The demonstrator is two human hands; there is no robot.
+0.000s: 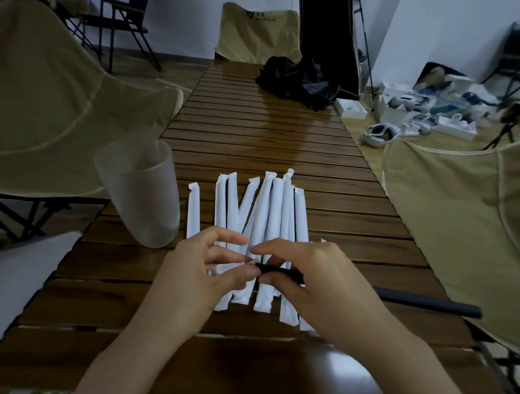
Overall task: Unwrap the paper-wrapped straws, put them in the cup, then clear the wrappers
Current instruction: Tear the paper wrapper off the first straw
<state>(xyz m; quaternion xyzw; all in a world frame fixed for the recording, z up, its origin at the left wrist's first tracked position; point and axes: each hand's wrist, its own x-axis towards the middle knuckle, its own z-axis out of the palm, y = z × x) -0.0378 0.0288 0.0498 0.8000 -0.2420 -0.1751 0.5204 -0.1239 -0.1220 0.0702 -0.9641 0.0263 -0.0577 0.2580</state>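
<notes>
Wrapped straws (263, 223) beside empty cup (139, 196)

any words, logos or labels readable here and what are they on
Beige chair at the table's far end: a dark logo with one line of print under it, too blurred to read.
Left chair: a faint mark at the frame's left edge, unreadable.
Cup, wrapped straws, boxes on the floor: no legible text.

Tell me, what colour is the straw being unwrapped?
Black straw, seen from the head camera.
</notes>
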